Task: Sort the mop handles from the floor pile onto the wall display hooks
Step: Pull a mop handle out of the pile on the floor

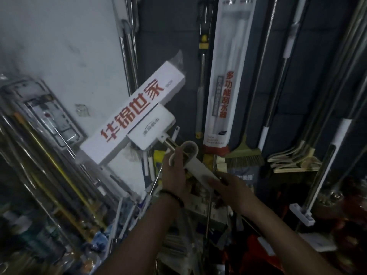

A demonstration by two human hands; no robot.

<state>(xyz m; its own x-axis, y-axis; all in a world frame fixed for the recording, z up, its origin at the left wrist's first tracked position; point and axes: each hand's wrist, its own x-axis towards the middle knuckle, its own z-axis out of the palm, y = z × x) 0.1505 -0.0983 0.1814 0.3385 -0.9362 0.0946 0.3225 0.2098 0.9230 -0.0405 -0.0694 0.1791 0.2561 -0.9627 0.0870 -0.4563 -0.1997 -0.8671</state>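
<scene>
The mop handle [195, 163] slants up-left from the hands, boxed head [135, 114] toward the wall [65, 46]; left hand [174, 165] grips its looped end, right hand [228, 188] holds lower down, squeegee pack [224, 92] and broom [246, 155] close behind

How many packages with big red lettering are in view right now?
2: a white box tilted at centre-left, and a long pack hanging to its right. Clutter may hide others.
</scene>
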